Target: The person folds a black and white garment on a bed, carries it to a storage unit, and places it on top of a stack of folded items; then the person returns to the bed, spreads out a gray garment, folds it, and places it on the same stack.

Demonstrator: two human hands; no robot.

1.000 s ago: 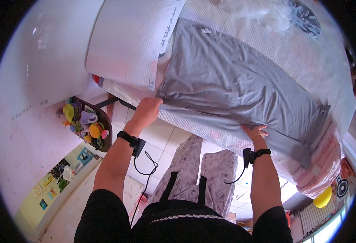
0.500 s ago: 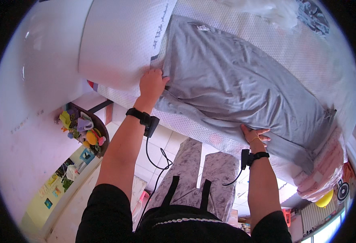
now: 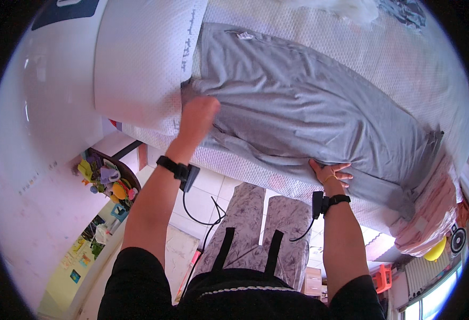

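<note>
A long grey cloth garment [image 3: 298, 101] with a small white label [image 3: 243, 36] lies across the bed, wrinkled and with a fold along its near edge. My left hand [image 3: 199, 116], blurred by movement, is curled closed over the garment's left end, beside the pillow. Its fingertips are hidden, so whatever they grip cannot be seen. My right hand [image 3: 330, 173] rests flat and open on the near edge of the cloth, fingers spread, pressing on nothing but the fabric. Straps with small black devices circle both wrists.
A white textured pillow [image 3: 138, 64] lies left of the garment on the pale quilted bed cover [image 3: 405, 80]. Pink bedding [image 3: 426, 224] bunches at the right end. Sheer white fabric [image 3: 346, 10] lies at the far side. Toys fill a dark shelf [image 3: 130, 173] at left.
My left hand has come off the garment's corner beside the pillow and sits slightly lower, curled. Wrinkles in the cloth's left and middle have flattened. My right hand stays on the cloth.
</note>
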